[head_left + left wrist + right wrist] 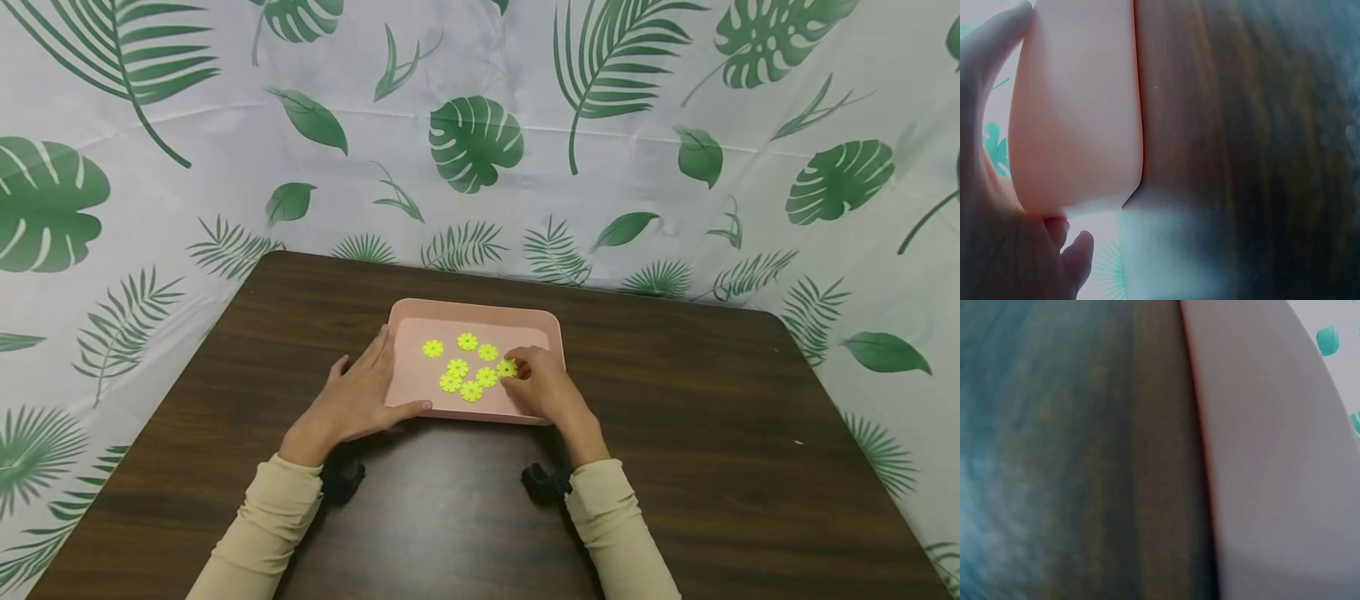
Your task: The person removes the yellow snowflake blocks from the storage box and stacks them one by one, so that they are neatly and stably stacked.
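Note:
A shallow pink tray sits on the table, with several small yellow notched discs lying flat inside it. My left hand rests along the tray's left side, fingers straight, with the thumb on the front rim. In the left wrist view, that hand lies against a corner of the tray. Over the tray's right part, my right hand pinches a yellow notched disc between thumb and fingers. The right wrist view shows only the tray's outer wall and tabletop; the hand is out of that frame.
A dark wood-grain table extends around the tray on all sides. Behind it hangs a white cloth printed with green leaves. Black wrist cameras sit below both hands, near the cream sleeves.

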Demonstrator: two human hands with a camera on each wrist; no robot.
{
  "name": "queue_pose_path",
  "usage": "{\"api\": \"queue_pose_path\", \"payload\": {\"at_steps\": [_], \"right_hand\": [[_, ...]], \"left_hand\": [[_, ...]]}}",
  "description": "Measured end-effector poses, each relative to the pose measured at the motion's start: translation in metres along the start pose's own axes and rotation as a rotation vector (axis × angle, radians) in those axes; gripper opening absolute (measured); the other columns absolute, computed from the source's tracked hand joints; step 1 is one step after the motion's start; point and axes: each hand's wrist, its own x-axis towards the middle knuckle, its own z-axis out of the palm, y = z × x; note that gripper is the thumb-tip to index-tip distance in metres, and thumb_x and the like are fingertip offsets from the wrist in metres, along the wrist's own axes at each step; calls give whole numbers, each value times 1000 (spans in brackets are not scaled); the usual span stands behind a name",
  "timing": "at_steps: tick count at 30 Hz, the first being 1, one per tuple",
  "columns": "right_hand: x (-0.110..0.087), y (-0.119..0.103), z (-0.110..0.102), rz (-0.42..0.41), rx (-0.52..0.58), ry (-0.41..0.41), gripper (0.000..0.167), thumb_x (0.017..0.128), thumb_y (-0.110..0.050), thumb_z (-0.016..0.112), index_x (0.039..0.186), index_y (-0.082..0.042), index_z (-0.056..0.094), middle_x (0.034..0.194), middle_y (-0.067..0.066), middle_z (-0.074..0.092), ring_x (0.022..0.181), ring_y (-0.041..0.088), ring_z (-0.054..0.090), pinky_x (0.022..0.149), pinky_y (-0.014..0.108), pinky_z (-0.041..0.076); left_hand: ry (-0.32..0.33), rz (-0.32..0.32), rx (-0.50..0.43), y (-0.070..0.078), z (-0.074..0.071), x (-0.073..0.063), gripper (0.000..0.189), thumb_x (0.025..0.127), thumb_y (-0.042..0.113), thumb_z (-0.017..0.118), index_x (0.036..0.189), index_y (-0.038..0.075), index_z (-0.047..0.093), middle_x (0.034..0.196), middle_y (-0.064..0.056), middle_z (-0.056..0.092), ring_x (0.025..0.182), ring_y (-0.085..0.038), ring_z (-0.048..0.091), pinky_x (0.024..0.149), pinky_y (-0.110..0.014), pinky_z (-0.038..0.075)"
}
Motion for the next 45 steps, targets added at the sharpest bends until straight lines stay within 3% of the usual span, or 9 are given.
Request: {"api": "queue_pose_path", "payload": {"at_steps": [5, 12, 20, 28, 37, 45], "right_hand": [[-1, -1, -4, -17, 31, -9, 39, 88, -1, 81, 125, 6, 71, 106, 17, 69, 91, 26, 66, 89, 43, 58], [-3, -1, -4, -35, 27, -4, 35, 86, -3, 83, 119, 6, 73, 96, 13, 67, 85, 23, 62, 83, 40, 58], [-4, -1, -6, -71, 45, 66, 35, 85, -9, 86, 115, 3, 73, 90, 8, 66, 79, 20, 61, 77, 35, 58], [-10, 1, -17, -137, 136, 138, 33, 83, -7, 87, 111, 4, 73, 88, 10, 67, 78, 22, 66, 78, 40, 60], [-13, 9, -25, -164, 155, 173, 34, 84, -12, 87, 113, 1, 76, 94, 9, 70, 81, 22, 64, 78, 42, 58], [-17, 16, -34, -174, 159, 226, 31, 84, -13, 88, 111, -2, 77, 95, 8, 66, 80, 22, 61, 73, 35, 53]], "left_hand": [[-2, -3, -2, 0, -2, 0, 121, 87, 80, 53, 164, -1, 7, 172, -17, 4, 158, -30, 15, 112, -77, 18], [-1, 2, -27, 1, -3, -1, 120, 87, 79, 55, 165, -1, 8, 172, -17, 3, 158, -30, 15, 112, -77, 18], [-14, -4, -42, 3, -4, -2, 121, 86, 78, 57, 165, 0, 7, 172, -16, 3, 158, -31, 14, 111, -78, 18], [-17, -1, -34, 4, -5, -2, 121, 86, 77, 57, 165, 0, 8, 172, -17, 3, 158, -32, 14, 111, -78, 18], [-15, 1, -42, 4, -4, -3, 121, 86, 76, 58, 164, -1, 8, 172, -18, 3, 158, -33, 14, 111, -79, 18], [-14, 7, -38, 3, -4, -2, 120, 87, 76, 58, 165, -1, 8, 172, -18, 2, 158, -33, 14, 111, -79, 18]]}}
